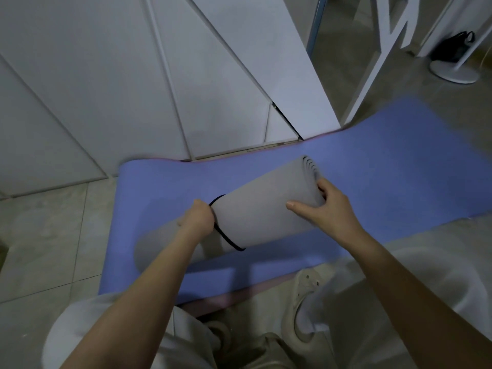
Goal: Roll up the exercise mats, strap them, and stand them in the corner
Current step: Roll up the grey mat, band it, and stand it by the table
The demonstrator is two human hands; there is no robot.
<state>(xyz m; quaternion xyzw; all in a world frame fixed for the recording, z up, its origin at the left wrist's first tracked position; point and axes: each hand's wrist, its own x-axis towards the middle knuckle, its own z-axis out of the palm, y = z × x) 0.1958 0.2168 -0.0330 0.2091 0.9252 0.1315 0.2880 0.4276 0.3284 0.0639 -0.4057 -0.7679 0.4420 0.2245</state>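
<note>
Two hands hold a rolled grey mat on top of a flat blue mat.

The grey roll [255, 217] lies slanted across the middle of the blue mat [386, 161]. Its left end is by the near edge and its right end points to the far edge. A black strap [226, 239] goes round the roll, closer to the left end. The left hand [198, 217] is curled in a tight fist right at the strap and seems to grip it. The right hand [323, 209] holds the right end, thumb straight along the roll and fingers bent over the end. The blue mat lies on the tiled floor [53, 235], its far edge at the white wall [106, 89].
</note>
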